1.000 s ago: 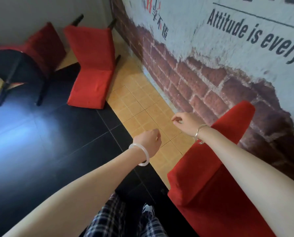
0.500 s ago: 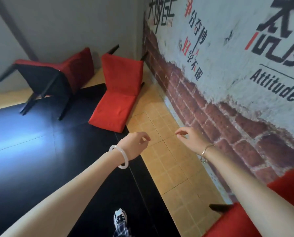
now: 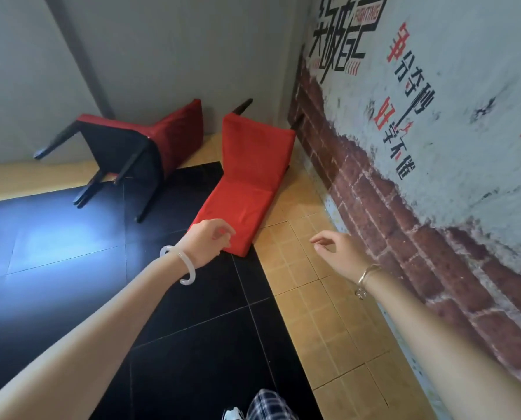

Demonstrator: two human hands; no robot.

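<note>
Two red padded chairs lie tipped over on the floor ahead. The nearer chair lies on its back beside the brick wall, seat and backrest facing up. The farther chair lies on its side at the grey wall, black legs pointing left. My left hand, with a pale bangle on the wrist, hovers just before the nearer chair's front edge, fingers loosely curled and holding nothing. My right hand, with a thin metal bracelet, hangs over the tan tiles, fingers relaxed and empty.
A painted brick wall with lettering runs along the right. A grey wall closes the far side. The floor is glossy black tile with a tan tiled strip by the wall. My shoe and plaid trouser leg show below.
The view has moved forward past a third red chair on the right, which has left the frame. The two tipped chairs are nearer, and both hands are extended farther toward them.
</note>
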